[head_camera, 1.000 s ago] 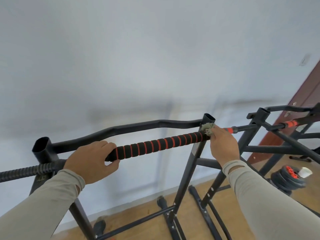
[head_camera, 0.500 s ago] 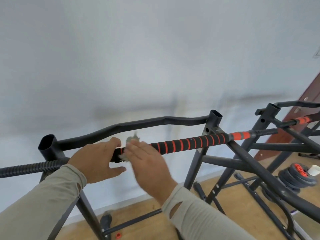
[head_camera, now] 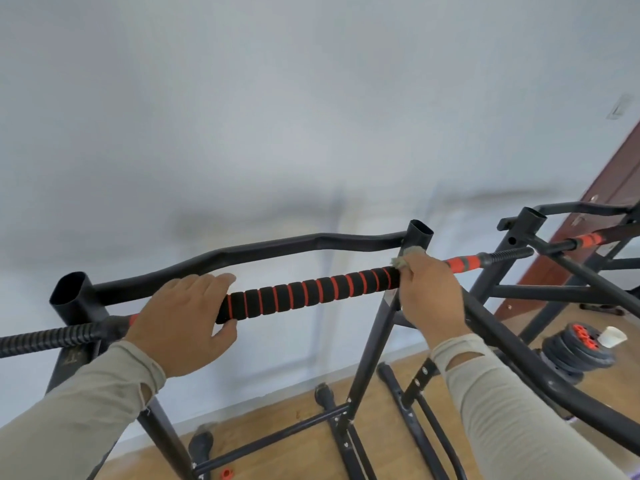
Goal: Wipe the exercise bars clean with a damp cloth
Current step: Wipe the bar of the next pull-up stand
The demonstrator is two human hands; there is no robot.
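Soft, even daylight fills the frame; faint blurred shadows of the black metal exercise frame [head_camera: 304, 244] fall on the pale white wall [head_camera: 311, 98]. Wide-angle distortion bends lines toward the edges, and detail looks smeared.

The right hand [head_camera: 431, 296] hides most of the cloth [head_camera: 403, 259]; the bar [head_camera: 311, 294] runs off-frame left.

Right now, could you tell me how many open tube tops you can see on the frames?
3: one left, one beside the cloth, one on the far right frame. Others may be hidden.
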